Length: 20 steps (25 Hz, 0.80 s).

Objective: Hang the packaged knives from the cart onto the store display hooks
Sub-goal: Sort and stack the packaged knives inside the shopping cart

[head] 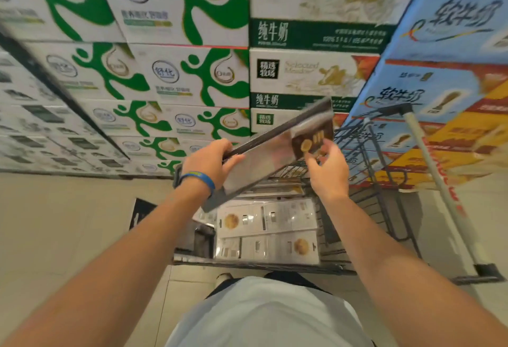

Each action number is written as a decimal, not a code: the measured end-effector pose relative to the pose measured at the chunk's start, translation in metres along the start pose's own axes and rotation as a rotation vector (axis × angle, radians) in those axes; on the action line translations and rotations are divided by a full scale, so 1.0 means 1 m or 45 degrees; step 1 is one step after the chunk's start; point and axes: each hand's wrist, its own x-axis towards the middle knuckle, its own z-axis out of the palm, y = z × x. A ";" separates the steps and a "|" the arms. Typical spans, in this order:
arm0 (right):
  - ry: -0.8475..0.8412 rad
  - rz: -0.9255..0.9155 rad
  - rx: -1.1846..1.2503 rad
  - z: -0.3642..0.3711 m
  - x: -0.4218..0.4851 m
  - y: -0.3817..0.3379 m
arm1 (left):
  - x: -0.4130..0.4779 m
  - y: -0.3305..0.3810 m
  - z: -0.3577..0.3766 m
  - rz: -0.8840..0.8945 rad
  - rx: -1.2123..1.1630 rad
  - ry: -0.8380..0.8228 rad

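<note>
- The cart [341, 267], a dark wire basket, stands between the person and a wall of stacked milk cartons [170, 71]; its pale handle bar [431, 159] rises on the right.
- The cartons come in three designs: green-and-white on the left, white-and-gold with a dark green band [316, 36] in the middle, and blue [439, 30] on the right, running on to red-and-yellow boxes lower down.
- One packaged knife [269, 154], a broad steel blade on a brown card, is held tilted in the air above the far end of the cart, and it hides part of the basket behind it.
- The left hand [211, 162] grips the lower left part of that package, with the thumb on its face and the fingers curled over its upper edge.
- The right hand [327, 170] is at the brown card end; its fingertips [325, 145] touch the card, but blur hides whether they pinch it.
- Two more packages lie flat in the cart with their white backs up, one [266, 220] just beyond the other [266, 247]; the edge of a third [275, 190] shows under the held one.
- One blue wristband [202, 177] circles the left wrist.
- A white shirt [264, 316] fills the bottom, over a beige floor [68, 209].
</note>
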 end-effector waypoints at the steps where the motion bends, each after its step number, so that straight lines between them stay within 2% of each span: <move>1: 0.096 -0.288 -0.266 -0.007 0.002 -0.003 | 0.011 0.011 -0.011 0.115 0.159 0.023; 2: 0.145 -0.546 -0.493 -0.011 0.004 -0.009 | 0.022 0.024 -0.021 0.265 0.289 0.046; 3: 0.118 -0.701 -0.675 -0.017 0.007 -0.014 | 0.031 0.039 -0.031 0.453 0.385 0.063; 4: 0.016 -0.752 -0.792 -0.023 0.012 -0.020 | 0.040 0.053 -0.038 0.643 0.458 0.066; 5: -0.130 -0.723 -0.825 -0.030 0.014 -0.023 | 0.047 0.067 -0.044 0.800 0.513 0.050; 7: -0.383 -0.571 -0.681 -0.041 0.017 -0.016 | 0.059 0.088 -0.053 0.962 0.587 0.010; 9: -0.401 -0.468 -0.443 -0.046 0.013 -0.002 | 0.062 0.099 -0.051 1.001 0.469 0.187; 11: -0.368 -0.345 -0.203 -0.047 0.011 0.008 | 0.060 0.104 -0.041 0.854 0.195 0.545; 12: -0.347 -0.262 -0.060 -0.047 0.011 0.012 | 0.055 0.104 -0.036 0.674 0.047 0.646; 13: -0.303 -0.171 0.104 -0.050 0.012 0.012 | 0.051 0.106 -0.031 0.428 -0.137 0.631; 14: -0.253 -0.071 0.295 -0.053 0.014 0.010 | 0.046 0.111 -0.022 0.136 -0.354 0.494; 16: -0.217 0.126 0.710 -0.055 0.017 0.002 | 0.035 0.123 0.001 -0.325 -0.794 0.027; 18: -0.273 0.248 0.843 -0.051 0.017 -0.005 | 0.024 0.133 0.027 -0.426 -1.163 -0.389; 19: -0.308 0.242 0.756 -0.051 0.018 -0.005 | 0.018 0.135 0.039 -0.422 -1.282 -0.437; 20: -0.325 0.196 0.626 -0.056 0.017 -0.003 | 0.014 0.134 0.049 -0.419 -1.344 -0.397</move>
